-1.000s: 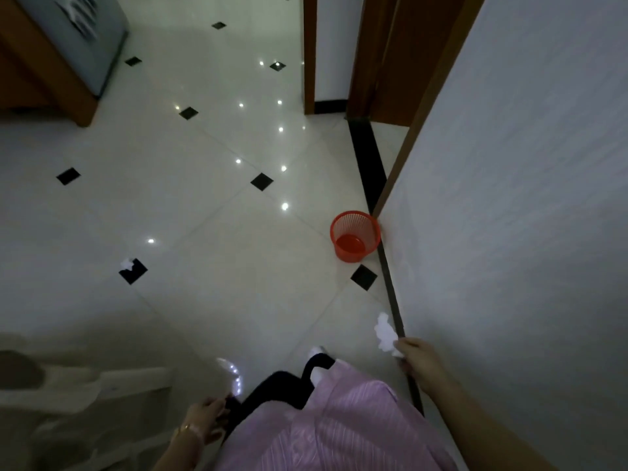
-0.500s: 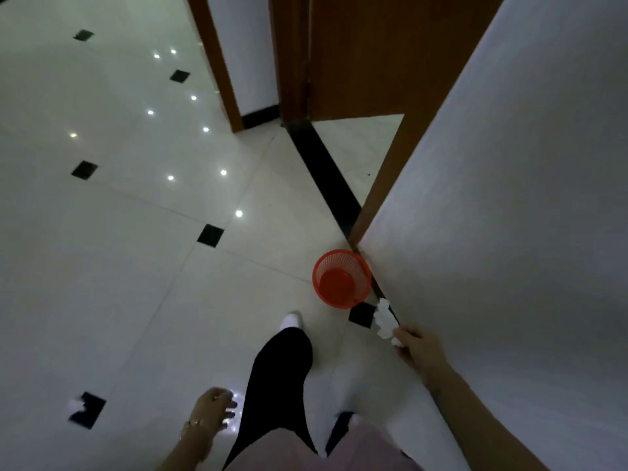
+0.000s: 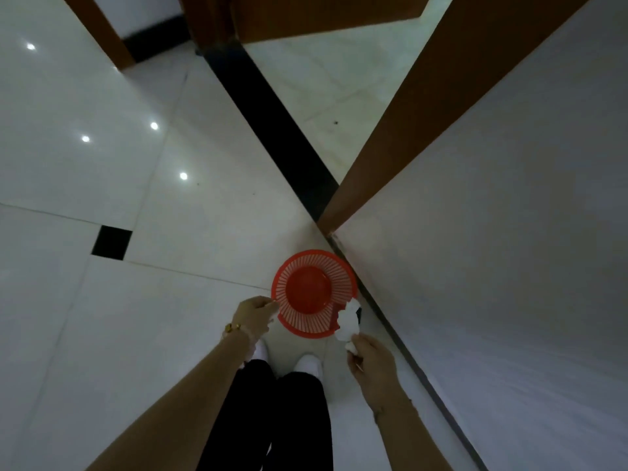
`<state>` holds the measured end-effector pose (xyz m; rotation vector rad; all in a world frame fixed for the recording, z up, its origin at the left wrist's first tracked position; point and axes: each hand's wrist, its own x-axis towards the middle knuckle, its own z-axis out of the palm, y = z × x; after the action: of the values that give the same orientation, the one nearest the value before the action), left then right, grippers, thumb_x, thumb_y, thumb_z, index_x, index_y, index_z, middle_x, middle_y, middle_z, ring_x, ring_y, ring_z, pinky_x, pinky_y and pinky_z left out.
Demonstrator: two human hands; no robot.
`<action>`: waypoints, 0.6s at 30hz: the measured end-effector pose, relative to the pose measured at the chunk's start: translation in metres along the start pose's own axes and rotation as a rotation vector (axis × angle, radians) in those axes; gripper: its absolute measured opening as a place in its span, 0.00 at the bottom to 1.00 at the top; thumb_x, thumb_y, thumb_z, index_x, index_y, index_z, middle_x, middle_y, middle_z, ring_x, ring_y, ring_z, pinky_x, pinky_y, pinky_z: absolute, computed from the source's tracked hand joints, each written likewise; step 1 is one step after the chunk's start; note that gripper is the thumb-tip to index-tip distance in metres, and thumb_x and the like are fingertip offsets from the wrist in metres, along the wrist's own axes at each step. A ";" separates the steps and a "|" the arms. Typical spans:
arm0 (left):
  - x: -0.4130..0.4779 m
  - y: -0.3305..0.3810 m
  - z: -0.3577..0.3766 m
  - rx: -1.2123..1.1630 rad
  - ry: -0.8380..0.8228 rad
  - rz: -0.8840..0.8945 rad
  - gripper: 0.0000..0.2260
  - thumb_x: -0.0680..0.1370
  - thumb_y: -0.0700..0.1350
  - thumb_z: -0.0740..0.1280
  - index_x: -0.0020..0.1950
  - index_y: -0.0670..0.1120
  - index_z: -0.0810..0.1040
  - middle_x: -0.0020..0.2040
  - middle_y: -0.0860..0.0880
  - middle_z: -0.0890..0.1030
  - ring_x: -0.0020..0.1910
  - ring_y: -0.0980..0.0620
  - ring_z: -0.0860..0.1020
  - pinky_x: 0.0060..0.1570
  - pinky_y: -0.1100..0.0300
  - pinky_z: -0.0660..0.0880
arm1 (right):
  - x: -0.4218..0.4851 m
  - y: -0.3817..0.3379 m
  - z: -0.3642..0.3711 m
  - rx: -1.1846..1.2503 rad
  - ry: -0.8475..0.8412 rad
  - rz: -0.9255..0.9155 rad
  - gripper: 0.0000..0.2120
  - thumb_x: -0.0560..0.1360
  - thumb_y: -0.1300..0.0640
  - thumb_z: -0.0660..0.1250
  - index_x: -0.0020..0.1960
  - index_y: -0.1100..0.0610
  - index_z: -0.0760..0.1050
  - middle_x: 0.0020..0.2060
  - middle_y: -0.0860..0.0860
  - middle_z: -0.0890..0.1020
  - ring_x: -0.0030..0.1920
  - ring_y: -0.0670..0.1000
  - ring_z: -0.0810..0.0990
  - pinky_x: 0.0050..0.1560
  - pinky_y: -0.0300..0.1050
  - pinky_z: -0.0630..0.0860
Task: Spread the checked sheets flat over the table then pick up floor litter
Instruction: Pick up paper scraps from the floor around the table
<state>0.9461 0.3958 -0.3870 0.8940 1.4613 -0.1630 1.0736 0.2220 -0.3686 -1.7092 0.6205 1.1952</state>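
One head-worn wide-angle view, looking steeply down at the floor.

The camera sits above the red basket (image 3: 314, 293), which lies just below frame centre and near; the person's legs and both forearms rise from the bottom edge toward it. Beyond the basket the view runs to a wooden door frame (image 3: 441, 107); right of the basket a white wall (image 3: 509, 232) fills the frame, bowed by the lens.

Red basket (image 3: 314, 322) mouth open from above; wall (image 3: 492, 266) just beside its right rim; bare tile floor (image 3: 153, 317) left of basket.
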 end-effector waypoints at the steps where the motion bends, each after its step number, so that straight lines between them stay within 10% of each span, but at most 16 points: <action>1: 0.020 -0.007 0.011 -0.024 -0.011 -0.038 0.08 0.78 0.40 0.65 0.38 0.45 0.77 0.39 0.44 0.78 0.40 0.48 0.75 0.40 0.59 0.72 | 0.023 0.007 0.003 0.028 0.004 0.023 0.09 0.77 0.65 0.64 0.38 0.61 0.76 0.34 0.54 0.77 0.36 0.49 0.74 0.38 0.40 0.73; 6: 0.089 -0.035 0.047 -0.080 -0.036 -0.169 0.05 0.79 0.40 0.62 0.51 0.41 0.76 0.55 0.40 0.77 0.49 0.47 0.76 0.50 0.53 0.75 | 0.111 0.045 0.005 0.099 0.040 0.114 0.07 0.76 0.64 0.64 0.40 0.61 0.77 0.37 0.55 0.78 0.38 0.48 0.76 0.38 0.38 0.75; 11: 0.099 -0.044 0.042 -0.219 -0.130 -0.243 0.17 0.82 0.45 0.57 0.70 0.41 0.68 0.67 0.41 0.74 0.65 0.41 0.74 0.58 0.50 0.70 | 0.125 0.054 0.006 0.127 -0.193 0.152 0.16 0.79 0.52 0.62 0.65 0.54 0.72 0.58 0.50 0.78 0.59 0.51 0.76 0.56 0.44 0.74; 18: 0.043 -0.025 -0.008 -0.068 -0.064 -0.136 0.07 0.82 0.38 0.57 0.48 0.40 0.73 0.43 0.41 0.78 0.40 0.44 0.76 0.43 0.56 0.71 | 0.050 0.034 -0.006 -0.047 -0.024 0.153 0.10 0.78 0.60 0.63 0.57 0.61 0.75 0.49 0.58 0.81 0.49 0.55 0.80 0.48 0.44 0.76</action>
<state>0.9317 0.4020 -0.4347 0.7284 1.4598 -0.2399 1.0689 0.2062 -0.4269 -1.7085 0.7242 1.3444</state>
